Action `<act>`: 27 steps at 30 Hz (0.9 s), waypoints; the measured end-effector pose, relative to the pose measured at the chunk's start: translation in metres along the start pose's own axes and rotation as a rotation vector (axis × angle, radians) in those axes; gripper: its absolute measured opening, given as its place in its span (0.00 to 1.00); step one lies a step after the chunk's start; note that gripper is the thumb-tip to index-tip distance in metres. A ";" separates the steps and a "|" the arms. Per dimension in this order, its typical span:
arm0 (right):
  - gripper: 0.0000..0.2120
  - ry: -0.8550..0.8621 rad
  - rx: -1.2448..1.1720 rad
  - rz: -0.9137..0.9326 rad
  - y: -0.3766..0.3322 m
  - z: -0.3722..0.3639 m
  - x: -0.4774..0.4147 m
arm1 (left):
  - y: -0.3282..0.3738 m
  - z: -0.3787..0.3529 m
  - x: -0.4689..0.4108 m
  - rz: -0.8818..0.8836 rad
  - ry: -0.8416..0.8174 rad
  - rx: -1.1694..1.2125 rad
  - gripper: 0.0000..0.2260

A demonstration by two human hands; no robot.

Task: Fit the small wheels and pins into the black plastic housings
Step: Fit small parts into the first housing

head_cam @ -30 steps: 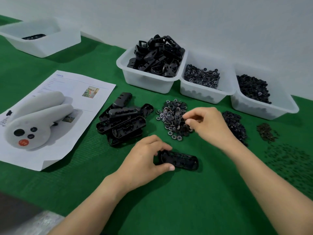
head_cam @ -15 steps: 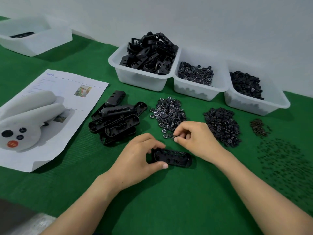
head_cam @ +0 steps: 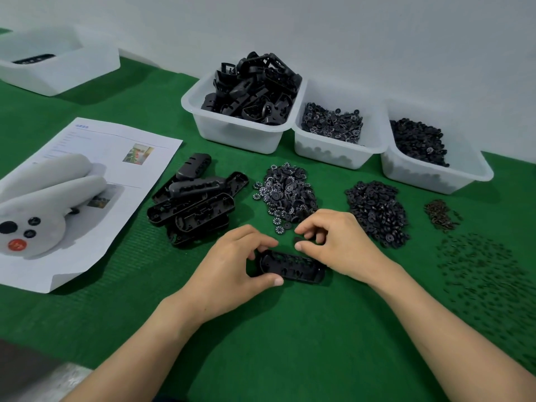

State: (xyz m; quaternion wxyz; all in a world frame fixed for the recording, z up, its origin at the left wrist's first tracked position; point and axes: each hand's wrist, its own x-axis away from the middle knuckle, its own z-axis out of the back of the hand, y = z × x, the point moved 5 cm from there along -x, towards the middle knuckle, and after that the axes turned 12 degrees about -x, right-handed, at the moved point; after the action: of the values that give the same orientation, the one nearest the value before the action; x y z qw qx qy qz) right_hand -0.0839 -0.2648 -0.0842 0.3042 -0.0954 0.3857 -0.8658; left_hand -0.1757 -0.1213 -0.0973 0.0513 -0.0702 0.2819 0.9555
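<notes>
hands: left hand curled round the housing, gripping its left end | right hand back from the wheel pile behind the housing, now over its right end, pinching a small dark part, likely a wheel | next: seat it | room: open mat in front of the housing; spare housings near, behind-left

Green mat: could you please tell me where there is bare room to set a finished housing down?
Bare: the near mat between the forearms, the strip between paper and left hand, and the gap between the far-left bin and the housings bin. Crowded: wheel piles and scattered pins from the loose housings rightward.
</notes>
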 end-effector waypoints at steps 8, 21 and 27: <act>0.05 -0.046 -0.142 0.146 -0.023 -0.004 0.015 | 0.001 0.001 -0.001 -0.005 0.014 0.020 0.20; 0.05 -0.112 0.028 0.124 -0.032 -0.014 0.017 | -0.001 0.000 0.000 -0.007 0.016 0.013 0.19; 0.05 -0.172 0.112 0.137 -0.035 -0.015 0.013 | 0.000 0.000 -0.001 -0.018 0.011 -0.004 0.20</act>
State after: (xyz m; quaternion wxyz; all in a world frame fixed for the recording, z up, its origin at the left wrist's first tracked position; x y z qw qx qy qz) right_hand -0.1163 -0.2454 -0.0699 0.3997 -0.1255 0.3151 -0.8516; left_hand -0.1748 -0.1213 -0.0971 0.0580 -0.0780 0.2794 0.9552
